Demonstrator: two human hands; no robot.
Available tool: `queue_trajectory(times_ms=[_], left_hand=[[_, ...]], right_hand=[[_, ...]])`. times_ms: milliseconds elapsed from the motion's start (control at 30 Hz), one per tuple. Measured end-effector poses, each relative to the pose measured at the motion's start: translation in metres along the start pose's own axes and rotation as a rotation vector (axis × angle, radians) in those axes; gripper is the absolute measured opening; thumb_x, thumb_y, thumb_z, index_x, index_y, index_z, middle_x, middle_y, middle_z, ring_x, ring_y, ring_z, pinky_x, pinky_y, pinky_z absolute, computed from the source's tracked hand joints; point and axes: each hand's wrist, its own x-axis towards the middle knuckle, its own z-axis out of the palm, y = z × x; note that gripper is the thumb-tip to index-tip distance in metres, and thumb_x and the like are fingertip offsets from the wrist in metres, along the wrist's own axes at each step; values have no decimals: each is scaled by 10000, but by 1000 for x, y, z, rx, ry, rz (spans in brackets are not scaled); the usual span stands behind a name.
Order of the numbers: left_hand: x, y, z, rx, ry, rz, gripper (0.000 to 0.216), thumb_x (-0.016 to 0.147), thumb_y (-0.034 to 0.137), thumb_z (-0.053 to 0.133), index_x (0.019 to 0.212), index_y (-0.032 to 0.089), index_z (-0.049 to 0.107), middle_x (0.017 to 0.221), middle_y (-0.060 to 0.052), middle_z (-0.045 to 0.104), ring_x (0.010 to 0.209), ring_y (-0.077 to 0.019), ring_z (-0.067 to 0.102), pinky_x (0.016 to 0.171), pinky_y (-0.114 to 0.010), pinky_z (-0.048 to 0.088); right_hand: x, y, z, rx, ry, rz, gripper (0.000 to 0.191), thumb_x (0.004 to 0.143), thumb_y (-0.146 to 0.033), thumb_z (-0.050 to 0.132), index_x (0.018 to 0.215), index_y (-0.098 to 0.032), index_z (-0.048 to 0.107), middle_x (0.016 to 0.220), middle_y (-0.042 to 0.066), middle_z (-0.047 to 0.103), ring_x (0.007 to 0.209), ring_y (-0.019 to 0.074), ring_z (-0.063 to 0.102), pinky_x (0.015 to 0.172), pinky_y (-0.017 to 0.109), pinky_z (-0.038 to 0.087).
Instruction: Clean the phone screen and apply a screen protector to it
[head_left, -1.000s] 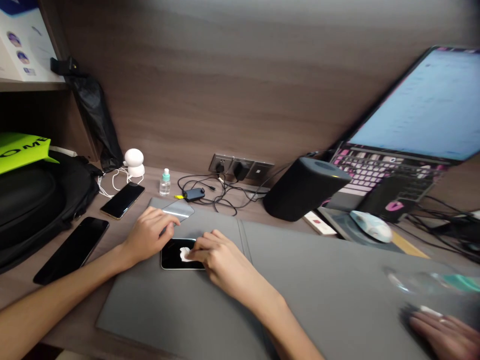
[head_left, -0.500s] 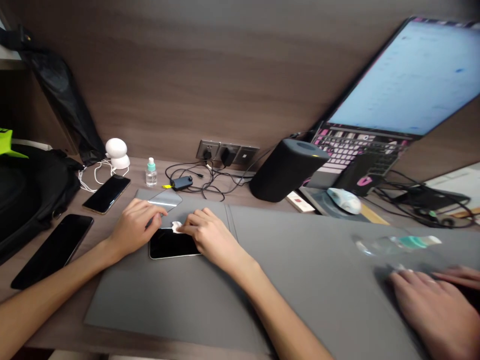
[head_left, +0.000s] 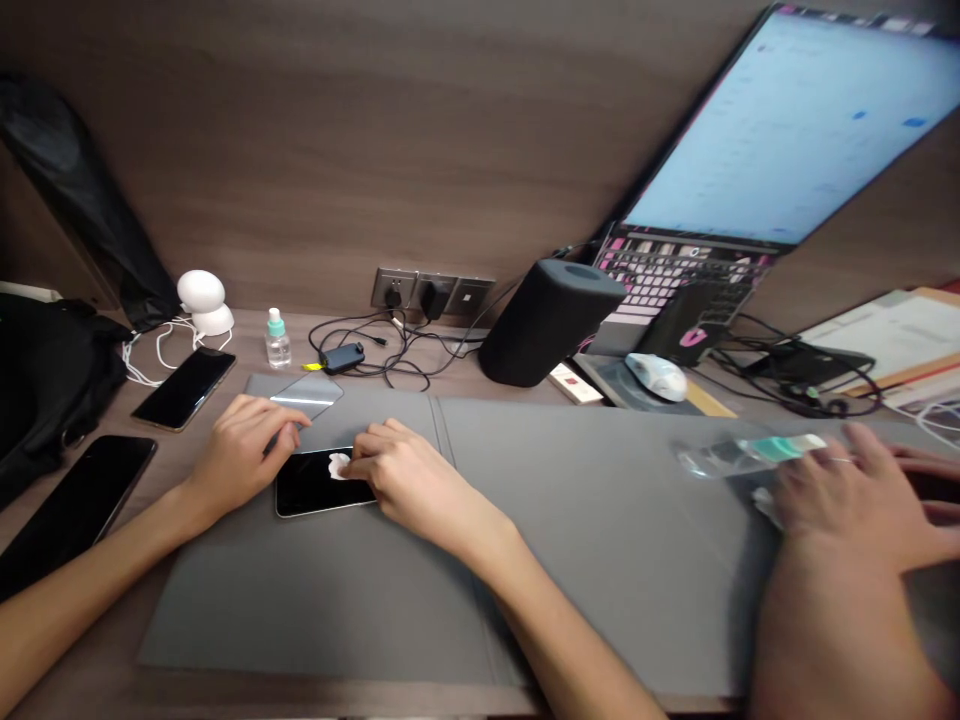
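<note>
A black-screened smartphone [head_left: 311, 490] lies on the grey desk mat. My right hand [head_left: 405, 470] pinches a small crumpled white wipe [head_left: 339, 465] and presses it on the phone's screen, covering the phone's right end. At the upper left corner of the phone is my left hand [head_left: 244, 450], its fingers bent and thumb apart from the index finger. Whether it touches the phone's edge is hard to see. A clear screen protector [head_left: 319, 391] lies just beyond the left hand, at the mat's back edge.
Another person's hand [head_left: 832, 495] is at the right, by a clear spray bottle [head_left: 750, 452]. Behind the mat stand a small bottle [head_left: 277, 340], cables, a black speaker [head_left: 547, 320] and a laptop [head_left: 675, 270] with a mouse [head_left: 656, 377]. Two phones [head_left: 187, 385] [head_left: 82, 500] lie left.
My right hand has moved the wipe from the phone's far edge onto the screen. The other person's hand has reached forward to the spray bottle. The view has shifted slightly right.
</note>
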Motion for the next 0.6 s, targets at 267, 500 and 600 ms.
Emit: queue_trajectory(times_ms=[267,500,600], left_hand=[[-1,1,0,-1,-10,0,243,1021,176,462,1011,224,701,832,8,768,842,-196,694,865,-377,449],[-2,2,1,-7,2,26,230,1021,157,461,1031,213,685,810,16,752,830,-186,690,858,-375,448],[-2,3,1,-14,13,12,241,1005,157,468,1018,218,701,828,7,766,833,-190,694,862,-378,456]], right_hand=[[-7,-2,-4,80,-29,-78,338,888,32,644,1090,-178,815,927,53,697,885,178,566,814,330,355],[-15,-3,-11,148,-68,-51,445,862,90,603,1080,-227,827,941,33,729,875,162,595,848,321,381],[-18,1,-11,163,-63,-31,513,843,120,578,1095,-251,829,957,36,745,898,167,617,869,323,399]])
